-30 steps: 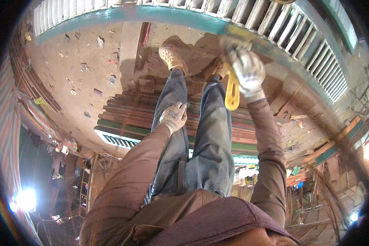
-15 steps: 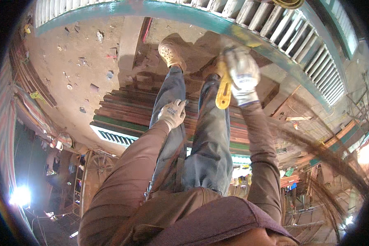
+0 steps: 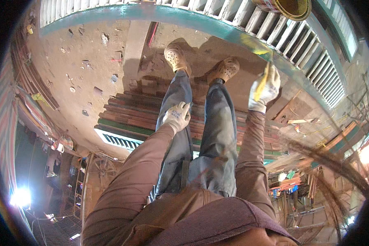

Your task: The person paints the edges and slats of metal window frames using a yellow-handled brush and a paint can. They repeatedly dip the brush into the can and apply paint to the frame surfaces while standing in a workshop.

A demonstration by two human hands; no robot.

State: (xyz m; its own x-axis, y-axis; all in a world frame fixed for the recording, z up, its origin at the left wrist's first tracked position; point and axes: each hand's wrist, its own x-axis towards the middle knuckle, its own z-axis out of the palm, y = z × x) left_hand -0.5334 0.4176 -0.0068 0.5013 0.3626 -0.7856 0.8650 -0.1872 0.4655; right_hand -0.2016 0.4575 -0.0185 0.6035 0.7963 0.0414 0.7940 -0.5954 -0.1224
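Note:
My right hand (image 3: 267,91), in a whitish work glove, grips the yellow handle of a paintbrush (image 3: 263,82). The brush points away from me at the teal rail of a louvered shutter (image 3: 229,29), and its narrow far end looks close to the rail, though contact is unclear. A bright yellow patch (image 3: 260,52) shows on that rail. My left hand (image 3: 177,116), also gloved, rests near my left thigh with curled fingers; a small dark bit shows at the fingertips, too small to name.
A tin (image 3: 291,9) with a yellowish inside stands on the shutter's slats at the top right. Stacked boards (image 3: 123,107) and a pale slatted panel (image 3: 117,138) lie beneath my legs. Small debris (image 3: 105,39) dots the floor at left. A wooden strip (image 3: 301,121) lies at right.
My right hand has moved right and a little nearer, and the brush handle has swung from hanging toward me to lying across the palm. My left hand shifted slightly right; more of the tin shows.

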